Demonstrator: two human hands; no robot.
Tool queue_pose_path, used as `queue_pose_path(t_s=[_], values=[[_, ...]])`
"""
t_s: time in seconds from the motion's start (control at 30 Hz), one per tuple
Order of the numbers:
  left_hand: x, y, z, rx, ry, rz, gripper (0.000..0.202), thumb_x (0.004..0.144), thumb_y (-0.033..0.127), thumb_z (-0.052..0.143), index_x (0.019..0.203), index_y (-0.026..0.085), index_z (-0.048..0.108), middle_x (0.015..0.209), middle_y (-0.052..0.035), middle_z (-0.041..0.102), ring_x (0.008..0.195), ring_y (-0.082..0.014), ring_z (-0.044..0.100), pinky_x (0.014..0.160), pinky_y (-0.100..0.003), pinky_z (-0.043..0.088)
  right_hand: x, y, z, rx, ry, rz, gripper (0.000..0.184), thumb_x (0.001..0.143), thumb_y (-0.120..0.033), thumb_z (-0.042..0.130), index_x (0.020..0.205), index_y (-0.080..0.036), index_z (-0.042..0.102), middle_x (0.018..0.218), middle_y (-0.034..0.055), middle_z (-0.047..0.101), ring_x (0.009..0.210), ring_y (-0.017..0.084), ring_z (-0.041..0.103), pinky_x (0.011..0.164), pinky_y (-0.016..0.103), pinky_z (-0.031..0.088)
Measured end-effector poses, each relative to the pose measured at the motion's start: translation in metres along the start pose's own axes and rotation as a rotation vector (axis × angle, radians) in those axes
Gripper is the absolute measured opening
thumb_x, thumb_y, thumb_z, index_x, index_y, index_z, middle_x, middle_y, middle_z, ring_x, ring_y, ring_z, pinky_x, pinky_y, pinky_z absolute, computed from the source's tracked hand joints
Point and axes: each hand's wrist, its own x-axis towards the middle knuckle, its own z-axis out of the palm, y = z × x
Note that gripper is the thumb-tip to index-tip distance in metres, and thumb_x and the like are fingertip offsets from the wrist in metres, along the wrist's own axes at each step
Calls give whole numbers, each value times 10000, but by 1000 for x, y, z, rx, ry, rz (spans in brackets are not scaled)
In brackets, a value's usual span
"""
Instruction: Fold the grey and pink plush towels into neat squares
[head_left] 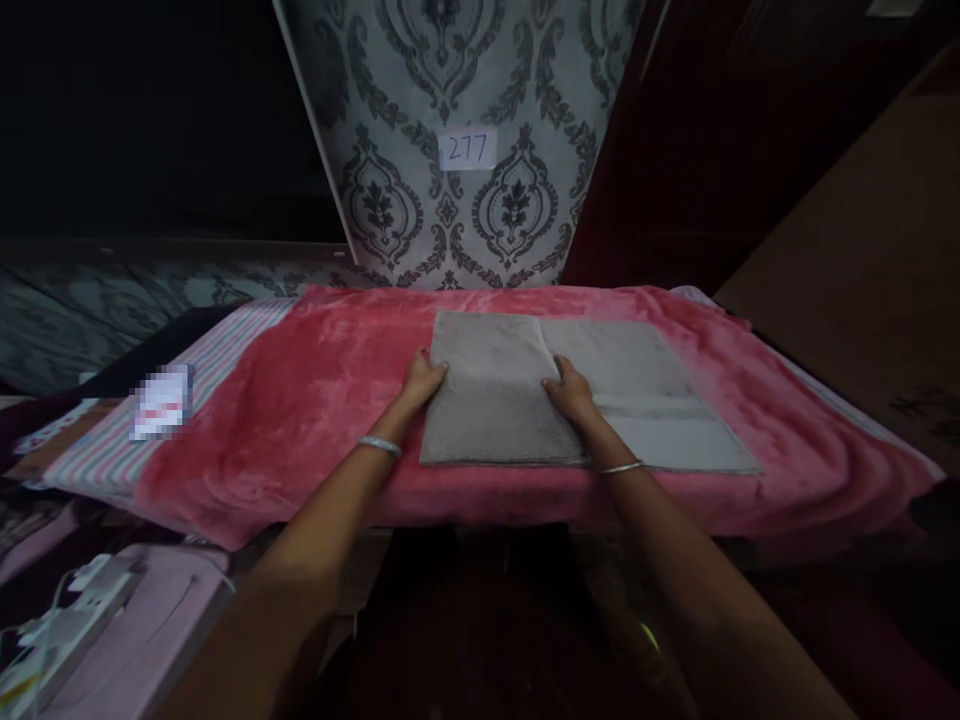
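A grey plush cloth (491, 400) lies on a pink fleece blanket (322, 380). Its left part is folded over into a thicker square, while a flatter, paler part stretches out to the right. My left hand (424, 380) holds the left edge of the folded square, thumb on top and the other fingers mostly hidden. At the square's right edge, my right hand (571, 388) grips the fold, again with the thumb on top. A bracelet circles each of my wrists.
A striped sheet (247, 345) shows under the blanket. At the left are a blurred-out white item (161, 402) and a power strip (82, 620) with cables. Behind stand a dark screen (165, 120) and a patterned wall with a "277" paper (468, 148). A cardboard panel (862, 240) leans right.
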Motion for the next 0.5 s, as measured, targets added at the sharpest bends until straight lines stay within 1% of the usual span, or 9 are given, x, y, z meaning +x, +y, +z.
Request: queue_pose_path(t_s=[0.07,0.13,0.17,0.2,0.23,0.33,0.4,0.5], values=[[-8,-4,1,-27,-4,75,704,825,190,651,1480,130,399,1351,-163,629,1237,-275,610,1064,-411,484,-3,-1,1,-8,-14,-36,722,860,-241,563,1546,-117,376,1385,152,617,1198,297,620,1006,378,483],[-14,-8,3,-35,7,141,727,808,150,634,1491,151,386,1493,-147,521,1364,-260,511,1151,-403,413,-5,-3,0,-33,-36,-44,726,872,-223,549,1566,-141,353,1366,145,632,1182,290,630,995,374,485],[-15,-9,3,-32,11,157,729,803,141,627,1491,146,386,1520,-148,492,1388,-260,487,1167,-401,397,-5,-3,0,-47,-45,-34,724,878,-219,543,1572,-149,348,1341,142,648,1168,285,638,985,367,488],[-14,-9,2,-23,5,154,736,799,142,627,1493,132,383,1509,-158,501,1374,-266,501,1158,-402,408,-5,-4,-1,-59,-53,-23,723,884,-219,542,1577,-157,344,1310,137,667,1150,280,648,974,359,492],[-12,-10,1,-14,-11,144,746,801,155,628,1500,117,371,1468,-170,538,1328,-275,544,1127,-408,441,-3,-5,-2,-69,-58,-14,724,888,-224,544,1580,-165,341,1279,130,684,1133,275,657,962,353,496],[2,-9,-5,28,-60,104,758,834,233,626,1525,109,340,1283,-164,663,1131,-283,665,984,-419,539,11,-8,-7,-72,-50,-25,679,900,-238,541,1560,-185,391,1263,110,696,1139,261,657,961,338,496],[17,-6,-8,77,-50,83,708,861,276,614,1514,137,377,1213,-141,699,1074,-278,687,936,-414,556,27,-12,-8,-54,-36,-42,611,910,-237,531,1515,-181,466,1297,104,682,1166,245,645,980,321,487],[42,2,-7,117,5,68,586,883,272,590,1443,137,477,1168,-145,720,1059,-287,696,934,-420,550,54,-21,-7,-30,-15,-46,539,924,-237,527,1459,-174,534,1326,96,670,1166,218,647,988,294,482]])
